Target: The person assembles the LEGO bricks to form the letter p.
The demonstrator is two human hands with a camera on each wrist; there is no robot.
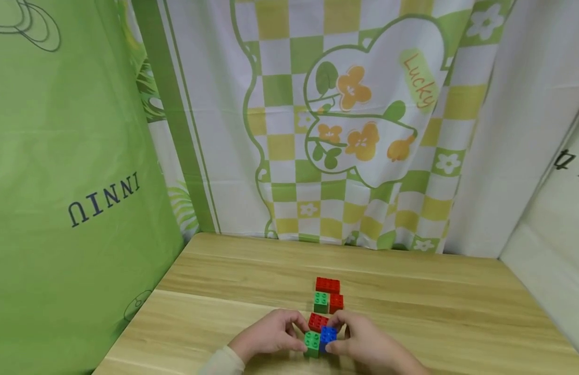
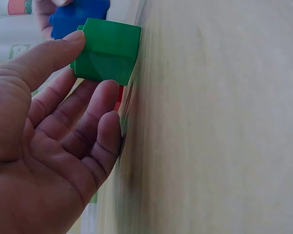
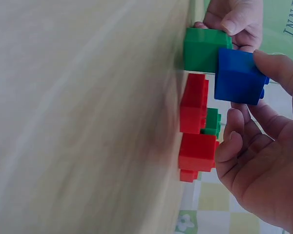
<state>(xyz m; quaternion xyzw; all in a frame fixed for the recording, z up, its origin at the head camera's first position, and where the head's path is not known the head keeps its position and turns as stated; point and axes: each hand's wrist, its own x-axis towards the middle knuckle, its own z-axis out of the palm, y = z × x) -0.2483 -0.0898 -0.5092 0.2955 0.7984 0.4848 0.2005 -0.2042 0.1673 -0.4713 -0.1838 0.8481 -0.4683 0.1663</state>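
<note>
Close to me on the table, a green toy building brick (image 1: 311, 344) with studs on top is pinched by my left hand (image 1: 279, 333). In the left wrist view the thumb (image 2: 63, 48) presses one side of this brick, its lower face right at the tabletop. My right hand (image 1: 364, 338) holds a blue brick (image 1: 328, 339) between thumb and fingers. The right wrist view shows the blue brick (image 3: 240, 77) raised off the table, beside the green brick (image 3: 205, 49) and overlapping its upper part. Just beyond both hands lies a red brick (image 1: 318, 322).
Farther back on the wooden table (image 1: 251, 265) are a small green brick (image 1: 321, 302), a small red brick (image 1: 336, 303) and a longer red brick (image 1: 328, 285). A patterned curtain (image 1: 280, 172) hangs at the back edge, and green cloth (image 1: 97, 271) borders the left side.
</note>
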